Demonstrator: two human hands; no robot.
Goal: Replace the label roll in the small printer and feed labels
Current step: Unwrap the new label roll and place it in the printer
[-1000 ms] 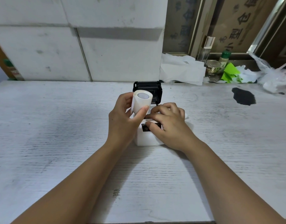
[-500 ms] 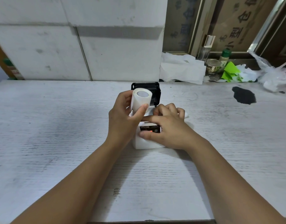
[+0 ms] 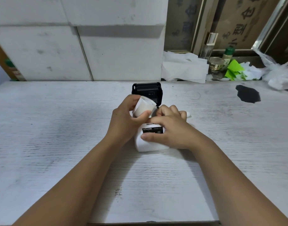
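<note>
A small white printer (image 3: 147, 144) with a black label on its near face stands on the white table (image 3: 58, 128). Its black lid (image 3: 147, 92) is flipped open and points away from me. My left hand (image 3: 125, 123) grips a white label roll (image 3: 144, 107), tilted, just above the printer's open top. My right hand (image 3: 169, 129) lies over the printer's right side, thumb on the front face, fingers curled at the open compartment. The compartment itself is hidden by both hands.
A black stain (image 3: 248, 95) marks the table at the far right. Behind the table's back edge lie crumpled white paper (image 3: 184, 69), a glass jar (image 3: 215, 65), a green-capped bottle (image 3: 228, 56), green scraps (image 3: 233, 70) and a plastic bag (image 3: 278, 74). White wall panels (image 3: 91, 46) stand at the back.
My left hand has tilted the roll and lowered it toward the printer's open top. My right hand's thumb has slid down the front face, uncovering the black label.
</note>
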